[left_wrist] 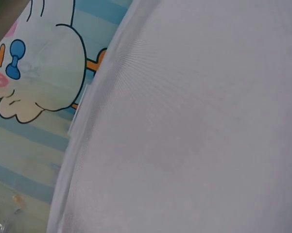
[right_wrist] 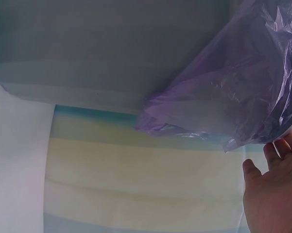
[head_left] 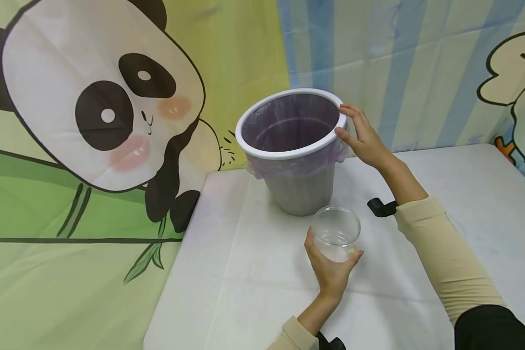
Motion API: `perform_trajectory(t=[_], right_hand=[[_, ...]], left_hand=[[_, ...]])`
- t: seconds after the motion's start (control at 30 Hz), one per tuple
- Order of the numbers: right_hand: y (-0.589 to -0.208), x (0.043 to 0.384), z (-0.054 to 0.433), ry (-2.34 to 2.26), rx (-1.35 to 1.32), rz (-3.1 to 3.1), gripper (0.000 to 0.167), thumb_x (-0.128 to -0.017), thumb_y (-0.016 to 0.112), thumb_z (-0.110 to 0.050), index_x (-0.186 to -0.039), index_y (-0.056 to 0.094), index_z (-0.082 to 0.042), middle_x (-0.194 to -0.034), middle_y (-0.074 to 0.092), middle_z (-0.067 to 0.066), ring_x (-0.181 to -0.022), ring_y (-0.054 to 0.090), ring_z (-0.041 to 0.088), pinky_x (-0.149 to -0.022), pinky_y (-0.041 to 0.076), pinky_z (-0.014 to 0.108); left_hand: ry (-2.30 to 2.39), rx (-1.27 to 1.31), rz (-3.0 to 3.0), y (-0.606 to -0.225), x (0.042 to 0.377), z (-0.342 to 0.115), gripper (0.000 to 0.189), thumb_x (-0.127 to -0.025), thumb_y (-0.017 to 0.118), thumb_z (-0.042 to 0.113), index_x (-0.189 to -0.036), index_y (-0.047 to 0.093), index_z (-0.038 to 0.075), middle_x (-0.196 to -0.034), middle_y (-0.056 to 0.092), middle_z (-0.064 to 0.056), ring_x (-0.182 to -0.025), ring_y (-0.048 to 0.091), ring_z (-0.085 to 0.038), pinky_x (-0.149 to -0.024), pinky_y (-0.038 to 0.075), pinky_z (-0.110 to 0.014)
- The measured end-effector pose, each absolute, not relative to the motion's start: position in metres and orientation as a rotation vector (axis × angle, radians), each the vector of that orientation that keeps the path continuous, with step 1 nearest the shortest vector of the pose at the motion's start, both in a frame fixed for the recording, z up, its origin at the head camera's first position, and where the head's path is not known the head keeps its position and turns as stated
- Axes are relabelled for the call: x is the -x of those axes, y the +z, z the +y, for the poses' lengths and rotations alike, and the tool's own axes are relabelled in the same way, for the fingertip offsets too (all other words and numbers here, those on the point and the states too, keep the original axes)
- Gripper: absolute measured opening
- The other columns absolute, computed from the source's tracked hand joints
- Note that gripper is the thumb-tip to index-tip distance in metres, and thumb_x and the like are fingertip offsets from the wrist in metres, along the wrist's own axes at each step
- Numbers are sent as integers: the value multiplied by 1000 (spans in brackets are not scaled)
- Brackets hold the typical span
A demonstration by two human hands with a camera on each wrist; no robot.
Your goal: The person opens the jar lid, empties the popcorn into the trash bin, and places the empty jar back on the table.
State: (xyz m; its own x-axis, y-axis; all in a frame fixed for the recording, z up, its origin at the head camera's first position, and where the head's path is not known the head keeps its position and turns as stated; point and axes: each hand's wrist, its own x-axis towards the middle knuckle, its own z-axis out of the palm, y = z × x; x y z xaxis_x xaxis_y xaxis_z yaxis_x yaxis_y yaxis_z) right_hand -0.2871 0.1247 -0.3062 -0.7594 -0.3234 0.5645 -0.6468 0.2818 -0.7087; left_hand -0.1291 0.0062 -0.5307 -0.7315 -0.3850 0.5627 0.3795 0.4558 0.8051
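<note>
In the head view my left hand (head_left: 332,272) grips a clear round plastic container (head_left: 337,226) from below, thumb and fingers on opposite sides. A small yellowish bit shows near its bottom, by the thumb. My right hand (head_left: 364,138) holds the white rim of a grey trash can (head_left: 299,189) at its right side. A thin purple trash bag (head_left: 284,167) lines the can and hangs over the rim. In the right wrist view the fingertips (right_wrist: 283,147) meet the rim beside the bag's loose edge. The container is just in front of the can.
A white-covered table (head_left: 253,301) bears the can. Behind it hangs a cloth printed with a panda (head_left: 157,141) and blue stripes. A black wrist mount (head_left: 381,208) sticks out from the right sleeve. Mostly tabletop fills the left wrist view.
</note>
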Motion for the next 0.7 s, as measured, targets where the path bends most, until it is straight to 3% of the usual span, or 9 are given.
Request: perform_trajectory(t=[0.4, 0.7], right_hand=[[-303, 286, 125, 1487, -880, -2246, 55, -95, 48, -20, -139, 27, 5, -147, 17, 20, -137, 12, 30, -109, 9, 49], [-312, 296, 128, 1486, -896, -2244, 58, -95, 48, -26, -140, 27, 3, -147, 16, 18, -137, 11, 28, -109, 8, 48]], left_hand=[[-1427, -7, -2049, -557, 131, 4, 118, -49, 90, 34, -143, 20, 17, -138, 34, -1, -122, 40, -21, -93, 41, -44], [-1349, -41, -2108, -561, 130, 5, 117, -49, 89, 42, -140, 22, 12, -135, 39, -6, -117, 46, -23, -90, 44, -43]])
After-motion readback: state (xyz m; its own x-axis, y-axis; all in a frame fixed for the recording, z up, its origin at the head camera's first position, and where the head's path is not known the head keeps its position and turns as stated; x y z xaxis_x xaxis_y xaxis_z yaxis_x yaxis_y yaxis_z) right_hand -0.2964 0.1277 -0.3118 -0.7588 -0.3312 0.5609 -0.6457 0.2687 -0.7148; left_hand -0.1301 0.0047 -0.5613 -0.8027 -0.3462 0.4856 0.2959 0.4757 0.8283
